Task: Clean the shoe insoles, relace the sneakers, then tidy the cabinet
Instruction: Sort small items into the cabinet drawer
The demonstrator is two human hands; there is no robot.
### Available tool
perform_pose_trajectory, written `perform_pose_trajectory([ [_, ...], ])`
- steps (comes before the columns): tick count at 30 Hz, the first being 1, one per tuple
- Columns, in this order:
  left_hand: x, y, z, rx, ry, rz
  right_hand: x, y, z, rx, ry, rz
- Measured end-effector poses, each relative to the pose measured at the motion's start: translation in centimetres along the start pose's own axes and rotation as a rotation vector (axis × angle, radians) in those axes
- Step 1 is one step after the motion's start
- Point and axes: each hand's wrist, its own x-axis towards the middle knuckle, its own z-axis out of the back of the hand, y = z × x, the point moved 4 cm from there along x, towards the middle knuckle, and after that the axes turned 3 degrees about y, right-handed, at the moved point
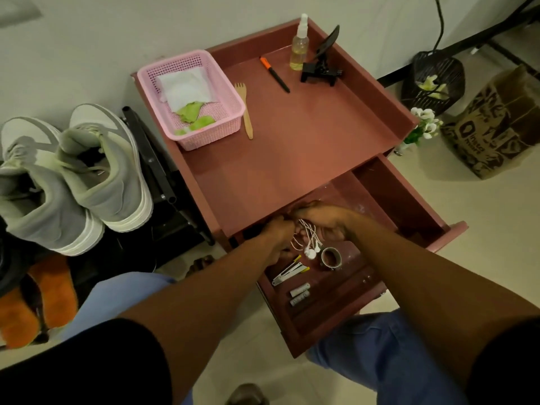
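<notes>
Low in the centre of the frame, I see both my left hand (277, 238) and right hand (324, 223) clenching tangled white earphone cords (306, 238) over the open reddish-brown cabinet drawer (409, 200); grey sneakers (73, 176) sit left.

Dim, warm indoor light. Soft glare on the glossy reddish-brown cabinet top (292, 147). Open drawer interior (336, 276) shaded, forearms casting shadow into it. Wide-angle bending at frame edges; lower corners dark. Overall slightly soft, fine detail smeared.
</notes>
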Motion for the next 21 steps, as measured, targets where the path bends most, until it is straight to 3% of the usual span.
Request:
perform_pose_trajectory([
  [5, 1.1, -0.1, 0.6, -0.045, -0.005, 0.063, 1.0, 0.7, 0.3, 0.037, -0.063, 0.036],
  [12, 3.2, 1.3, 1.5, -0.123, -0.066, 0.099, 2.9, 0.6, 2.0, -0.423, -0.279, 0.085],
  [21, 3.3, -0.1, 1.4, 0.291, -0.113, -0.012, 2.6, 1.0, 1.8, -0.728, -0.378, 0.166],
])
